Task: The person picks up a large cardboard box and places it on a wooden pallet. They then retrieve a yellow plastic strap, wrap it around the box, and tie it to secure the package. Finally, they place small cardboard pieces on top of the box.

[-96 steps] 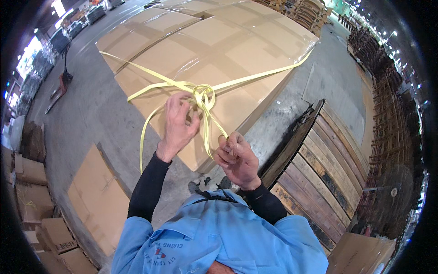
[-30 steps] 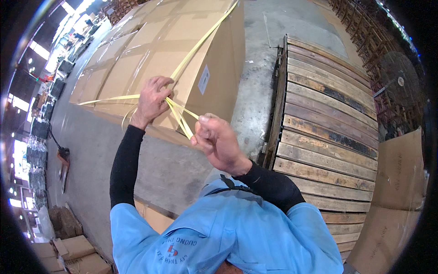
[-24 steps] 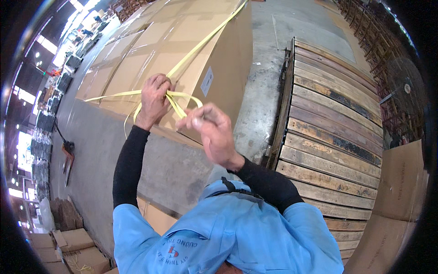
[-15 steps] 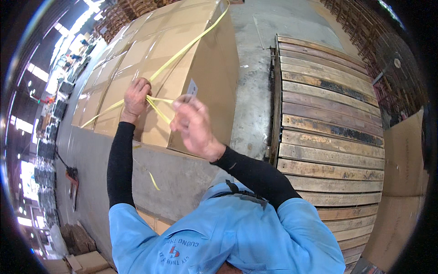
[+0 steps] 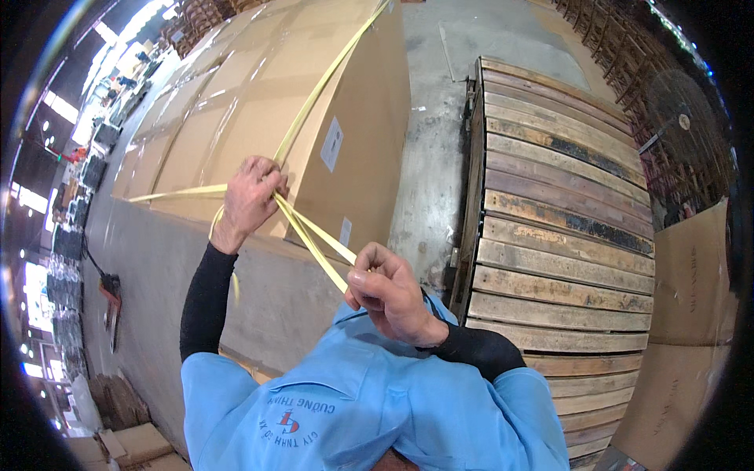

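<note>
A yellow strap point(image 5: 320, 93) runs down across the stacked cardboard boxes point(image 5: 200, 129) to my left hand point(image 5: 253, 196). That hand is closed on the strap where several lengths meet, just off the near corner of the boxes. One length stretches away left round the boxes, and a loose piece hangs below the hand. My right hand point(image 5: 389, 294), nearer my chest, pinches the strap too. Two lengths are drawn taut between my hands. White labels point(image 5: 331, 144) show on the right-hand side of the boxes.
To the right lies a long platform of wooden slats point(image 5: 565, 212). Beyond it stand a fan point(image 5: 683, 122) and brown cardboard sheets point(image 5: 691, 275). A red-handled pallet jack point(image 5: 110, 294) is on the concrete floor point(image 5: 169, 314) at left. Flattened cardboard point(image 5: 137, 443) lies at lower left.
My right hand has moved down toward my chest, pulling the strap lengths out longer and tauter. My left hand has shifted slightly right and down, still gripping the strap.
</note>
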`<action>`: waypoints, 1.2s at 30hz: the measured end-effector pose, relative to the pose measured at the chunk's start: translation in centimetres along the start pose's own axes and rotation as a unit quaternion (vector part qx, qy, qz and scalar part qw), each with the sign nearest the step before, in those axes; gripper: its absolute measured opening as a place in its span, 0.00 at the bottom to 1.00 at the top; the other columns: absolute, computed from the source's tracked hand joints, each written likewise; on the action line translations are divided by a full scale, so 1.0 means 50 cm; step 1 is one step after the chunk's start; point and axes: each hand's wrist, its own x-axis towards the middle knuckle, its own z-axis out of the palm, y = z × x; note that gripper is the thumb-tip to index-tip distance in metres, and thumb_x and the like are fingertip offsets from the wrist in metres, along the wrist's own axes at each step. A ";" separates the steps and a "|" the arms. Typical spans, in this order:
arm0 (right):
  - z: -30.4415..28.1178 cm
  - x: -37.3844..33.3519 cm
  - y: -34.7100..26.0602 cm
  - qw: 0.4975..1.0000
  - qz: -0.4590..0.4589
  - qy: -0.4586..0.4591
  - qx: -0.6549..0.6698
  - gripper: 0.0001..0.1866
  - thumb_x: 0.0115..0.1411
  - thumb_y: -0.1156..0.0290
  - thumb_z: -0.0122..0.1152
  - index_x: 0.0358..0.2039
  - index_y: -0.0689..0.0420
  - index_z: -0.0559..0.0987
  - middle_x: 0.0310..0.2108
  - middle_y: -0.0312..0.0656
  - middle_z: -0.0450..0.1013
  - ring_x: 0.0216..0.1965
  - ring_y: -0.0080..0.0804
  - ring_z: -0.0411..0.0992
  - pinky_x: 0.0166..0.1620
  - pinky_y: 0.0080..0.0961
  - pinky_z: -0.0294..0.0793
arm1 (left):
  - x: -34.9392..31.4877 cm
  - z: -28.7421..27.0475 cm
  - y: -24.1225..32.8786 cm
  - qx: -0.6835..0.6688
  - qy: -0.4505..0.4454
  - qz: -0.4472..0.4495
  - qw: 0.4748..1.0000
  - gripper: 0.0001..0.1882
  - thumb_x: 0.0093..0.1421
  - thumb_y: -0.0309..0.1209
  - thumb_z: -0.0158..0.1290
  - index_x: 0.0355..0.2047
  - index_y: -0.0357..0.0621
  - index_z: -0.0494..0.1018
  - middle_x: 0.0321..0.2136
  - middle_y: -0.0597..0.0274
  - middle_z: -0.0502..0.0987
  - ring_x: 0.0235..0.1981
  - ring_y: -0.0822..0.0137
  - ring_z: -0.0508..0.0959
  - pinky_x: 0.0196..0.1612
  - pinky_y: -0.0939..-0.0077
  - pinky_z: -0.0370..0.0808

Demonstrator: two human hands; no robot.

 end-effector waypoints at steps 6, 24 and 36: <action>-0.003 -0.052 0.046 0.999 -0.042 -0.009 -0.019 0.09 0.62 0.73 0.58 0.28 0.56 0.68 0.17 0.29 0.60 0.19 0.15 0.56 0.32 0.22 0.66 | -0.030 -0.012 0.068 -0.045 0.020 -0.086 0.995 0.14 0.53 0.29 0.63 0.35 0.38 0.72 0.40 0.56 0.75 0.43 0.51 0.75 0.44 0.58 0.76; -0.018 -0.128 0.127 0.993 -0.097 -0.031 0.061 0.10 0.62 0.71 0.61 0.26 0.55 0.70 0.19 0.28 0.62 0.19 0.15 0.58 0.28 0.19 0.64 | -0.098 -0.081 0.068 -0.132 -0.152 -0.212 0.956 0.32 0.44 0.46 0.71 0.40 0.33 0.73 0.34 0.47 0.77 0.38 0.52 0.77 0.43 0.57 0.74; -0.044 -0.179 0.153 0.991 -0.104 -0.049 0.070 0.09 0.63 0.70 0.60 0.28 0.55 0.71 0.18 0.26 0.59 0.19 0.15 0.55 0.32 0.23 0.68 | -0.180 -0.066 0.142 -0.043 -0.032 -0.192 0.980 0.20 0.46 0.34 0.69 0.31 0.33 0.72 0.26 0.49 0.71 0.33 0.49 0.72 0.36 0.58 0.68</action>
